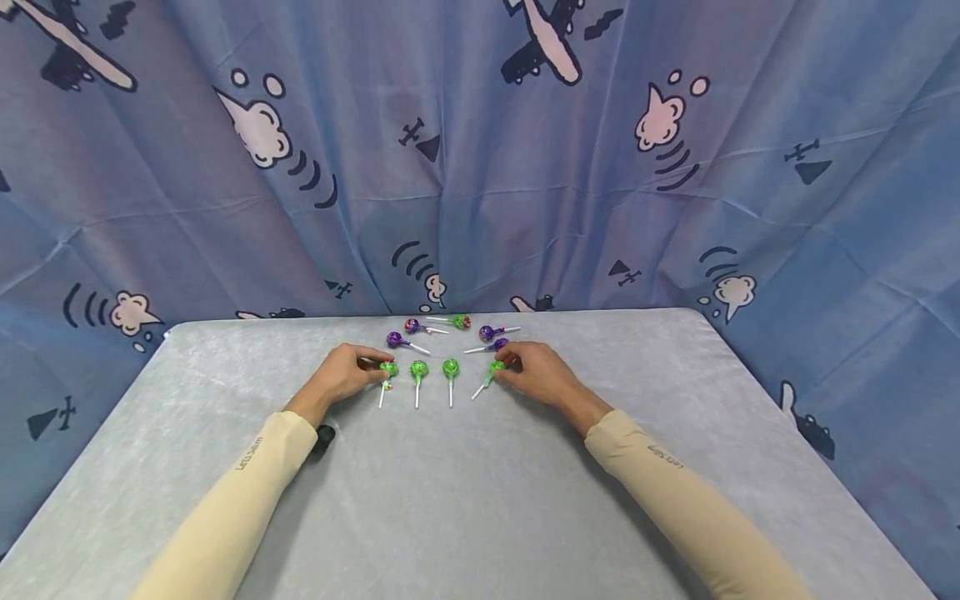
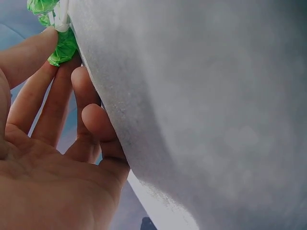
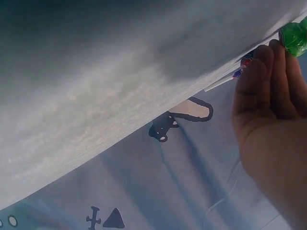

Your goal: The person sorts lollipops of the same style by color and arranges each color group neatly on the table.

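Note:
My left hand (image 1: pixel 347 372) pinches the wrapped head of a green lollipop (image 1: pixel 389 367), whose white stick points toward me. In the left wrist view, thumb and fingers sit on either side of that green wrapper (image 2: pixel 64 50). Across from it, my right hand (image 1: pixel 542 372) holds another green lollipop (image 1: pixel 496 367) by its head, the stick slanting down to the left. Two more green lollipops, one at left (image 1: pixel 419 369) and one at right (image 1: pixel 451 367), lie between the hands with sticks toward me. A purple lollipop (image 1: pixel 500 343) is partly covered by the right fingers.
Behind the green row lie more purple lollipops (image 1: pixel 394 340) and a green-and-red one (image 1: pixel 462 322) near the table's back edge. The table has a pale grey cover (image 1: pixel 465 500). A blue printed curtain (image 1: pixel 480 167) hangs right behind it.

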